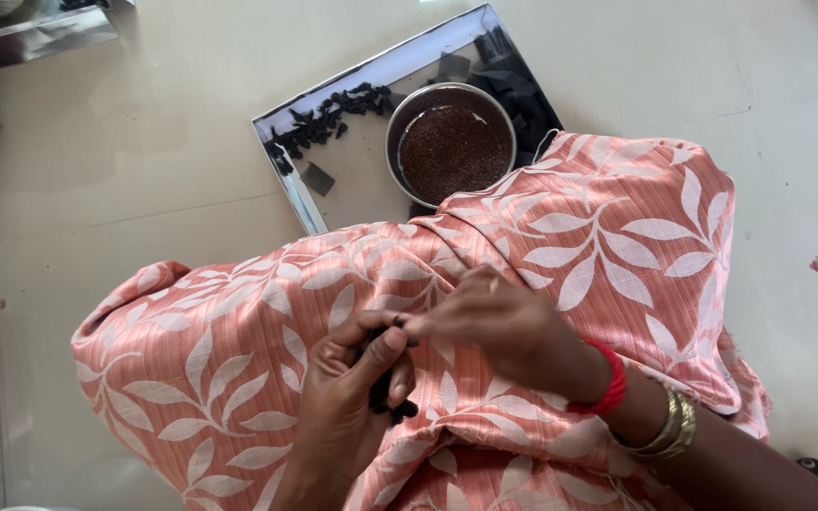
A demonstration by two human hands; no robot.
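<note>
A: Item one, far left?
B: Left hand (347, 397) — cupped in the lap, fingers curled around a clump of dark pods (385, 393).
A: Next?
B: Right hand (494, 317), fingertips pinched narrow on one pod at the clump's top, touching the left thumb.
A: Above them?
B: Steel tray (333, 203) on the floor — black pieces (328, 118) scattered, round bowl (400, 142) of reddish-brown seeds (452, 151).
</note>
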